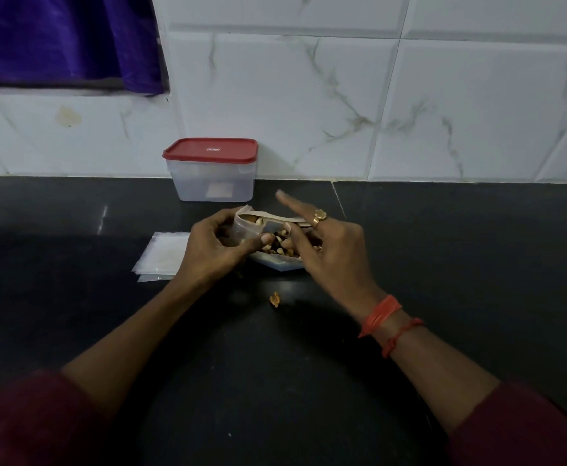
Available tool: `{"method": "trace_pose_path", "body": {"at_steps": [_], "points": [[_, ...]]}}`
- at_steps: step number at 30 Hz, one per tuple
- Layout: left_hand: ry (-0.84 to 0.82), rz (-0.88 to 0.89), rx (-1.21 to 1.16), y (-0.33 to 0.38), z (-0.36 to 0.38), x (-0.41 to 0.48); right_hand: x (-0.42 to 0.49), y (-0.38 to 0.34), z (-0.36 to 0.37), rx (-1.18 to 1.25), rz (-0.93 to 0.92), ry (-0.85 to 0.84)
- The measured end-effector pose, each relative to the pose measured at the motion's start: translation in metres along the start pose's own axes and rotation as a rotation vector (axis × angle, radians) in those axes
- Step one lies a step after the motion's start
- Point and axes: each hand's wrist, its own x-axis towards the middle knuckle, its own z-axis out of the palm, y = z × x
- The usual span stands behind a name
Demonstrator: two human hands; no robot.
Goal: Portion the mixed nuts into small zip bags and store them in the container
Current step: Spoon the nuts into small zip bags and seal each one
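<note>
— Much done yet?
— Hardly, by the look of it. Gripping one small zip bag (245, 227) in the left hand (213, 245), thumb and curled fingers round it, mouth held open, a few nuts visible inside.
— And the right hand (330, 245)?
— Down among the mixed nuts (277, 247) in the big bag (275, 264) lying on the surface (443, 280), touching the small one. Index finger stuck out straight, thumb and other fingers bent toward the nuts; impossible to tell whether pinching any.
— Anything stored?
— Not visibly. Container (213, 183) at the back against the tiled wall (309, 95), apart from both hands, red lid (210, 150) on. Hard to say what, if anything, inside.
— So what remains?
— Nearly everything, judging from this: filling and sealing this bag, working through the stack of empty bags (161, 253) left of the hands, opening the container, packing. Also one stray nut (274, 299) on the surface, nearer the body.
</note>
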Motion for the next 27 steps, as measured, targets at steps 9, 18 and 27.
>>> {"method": "trace_pose_path", "body": {"at_steps": [9, 18, 27], "points": [[0.021, 0.008, -0.063, 0.004, 0.001, -0.001, 0.004, 0.002, -0.005, 0.197, 0.06, 0.062], [0.016, -0.004, -0.035, 0.0, -0.001, 0.0, 0.015, 0.026, -0.025, -0.088, 0.443, 0.102], [0.039, 0.078, 0.012, 0.0, 0.002, -0.001, 0.005, 0.046, -0.02, -0.515, 0.334, -0.179]]}}
